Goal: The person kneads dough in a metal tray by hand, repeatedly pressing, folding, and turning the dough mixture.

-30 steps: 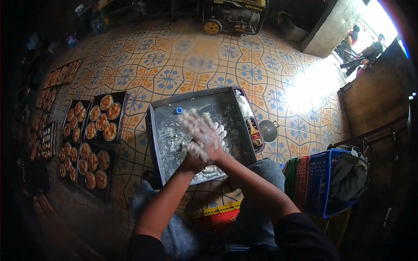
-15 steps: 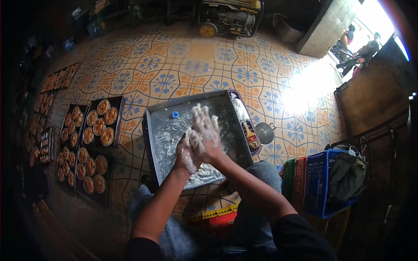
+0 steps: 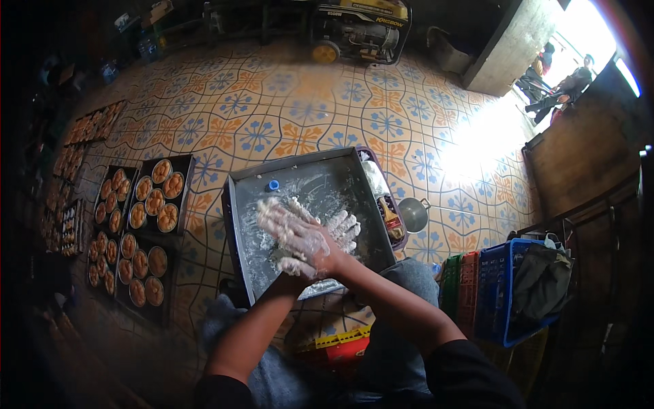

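Observation:
Over a grey rectangular metal tray (image 3: 300, 163), my two hands cross and press together, both coated in white, sticky dough or flour paste. On top lies my right hand (image 3: 296, 235), its fingers stretched toward the upper left. Beneath it is my left hand (image 3: 344, 230); its pale, coated fingers spread out to the right while the palm is hidden. Neither hand shows a tool in it. White smears and crumbs cover the tray's bottom, and a small blue cap (image 3: 274, 185) lies in its far left part.
Right of the tray are a purple container (image 3: 402, 238) with a brush (image 3: 390, 217), and a metal pot (image 3: 415, 215). Black baking trays (image 3: 182, 165) of round buns stand on the left. A blue crate (image 3: 494, 293), a red crate (image 3: 340, 351) and a generator (image 3: 361, 31) surround the spot.
My right hand has swung left and now lies across the left hand. The left hand's fingers have come into sight on the right.

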`<state>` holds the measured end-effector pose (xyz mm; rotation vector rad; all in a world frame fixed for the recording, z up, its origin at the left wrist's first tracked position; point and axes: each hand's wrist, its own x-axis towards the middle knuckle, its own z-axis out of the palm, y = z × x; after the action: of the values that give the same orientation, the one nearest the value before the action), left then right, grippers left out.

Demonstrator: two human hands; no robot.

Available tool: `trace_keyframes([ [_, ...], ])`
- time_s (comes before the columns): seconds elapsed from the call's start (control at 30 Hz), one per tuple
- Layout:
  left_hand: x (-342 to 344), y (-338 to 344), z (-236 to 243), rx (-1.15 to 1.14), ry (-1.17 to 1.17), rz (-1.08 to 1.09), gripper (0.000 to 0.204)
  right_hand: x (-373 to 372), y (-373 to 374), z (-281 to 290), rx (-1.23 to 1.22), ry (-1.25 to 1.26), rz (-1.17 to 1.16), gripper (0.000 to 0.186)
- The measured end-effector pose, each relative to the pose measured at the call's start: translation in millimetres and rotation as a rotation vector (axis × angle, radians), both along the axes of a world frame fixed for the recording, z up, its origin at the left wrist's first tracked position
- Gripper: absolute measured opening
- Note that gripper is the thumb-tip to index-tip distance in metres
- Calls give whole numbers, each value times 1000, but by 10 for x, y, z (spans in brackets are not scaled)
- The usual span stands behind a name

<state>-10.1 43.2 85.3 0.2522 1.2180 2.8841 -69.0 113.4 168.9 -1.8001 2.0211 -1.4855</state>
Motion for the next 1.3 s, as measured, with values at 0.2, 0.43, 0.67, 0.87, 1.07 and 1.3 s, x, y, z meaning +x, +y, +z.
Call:
trace_keyframes([
  [0.2, -110, -158, -32, 380, -400, -10, 65, -268, 98, -278, -14, 10, -484, 67],
  [0.43, -62, -134, -499, -931, 97, 460, 45, -10, 26, -174, 112, 171, -132, 66],
  [0.67, -142, -329, 118, 719, -247, -32, 53, -207, 66, -408, 66, -26, -415, 69],
  [0.87, -94, -385, 505, 601, -124, 40, 62, -389, 292, 64, -127, 2, -532, 41],
  [1.07, -130, -369, 567, 419, -258, 104, 61, -291, 303, -48, 134, 284, -467, 36],
  [1.3, -125, -402, 410, 380, -215, 175, 57, -167, 174, -67, -80, 238, -247, 38],
])
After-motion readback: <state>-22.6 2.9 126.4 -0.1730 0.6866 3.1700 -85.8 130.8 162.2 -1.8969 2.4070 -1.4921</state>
